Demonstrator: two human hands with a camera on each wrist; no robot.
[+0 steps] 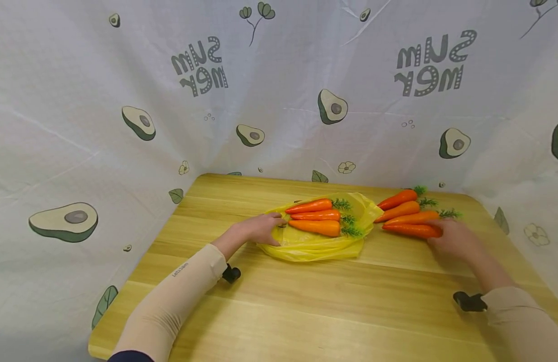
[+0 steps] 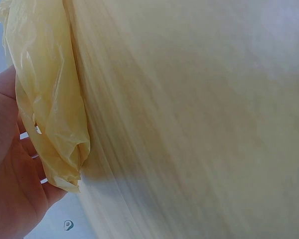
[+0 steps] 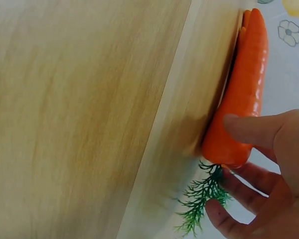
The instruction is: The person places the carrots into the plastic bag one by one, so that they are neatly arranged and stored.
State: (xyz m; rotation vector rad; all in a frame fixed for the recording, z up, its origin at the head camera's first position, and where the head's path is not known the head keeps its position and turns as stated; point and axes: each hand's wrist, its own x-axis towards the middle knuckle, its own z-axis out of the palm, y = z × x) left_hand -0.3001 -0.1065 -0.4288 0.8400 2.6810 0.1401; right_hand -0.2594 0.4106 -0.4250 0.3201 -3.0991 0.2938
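- A person in pale sleeves (image 1: 166, 296) worked at a wooden surface (image 1: 306, 311), an avocado-print curtain (image 1: 288, 95) with reversed lettering hanging at twelve o'clock.
- The left hand (image 1: 262, 229) touched a yellow plastic bag (image 1: 306, 253) at the bag's nine o'clock edge; the plastic hid the fingertips, so whether that grip was apart or clamped could not be told.
- Three orange carrots (image 1: 315, 215) lay side by side on the bag, tips toward nine o'clock, feathery green tops (image 1: 351, 231) toward three.
- At the bag's three o'clock, the right hand (image 1: 455, 241) had its grip clamped on the near carrot (image 1: 412, 231), thumb on the wide end, a finger behind; the tip pointed to nine.
- Three more carrots (image 1: 401, 210) lay just beside it toward twelve o'clock, fanned slightly, their tips near the bag's edge.
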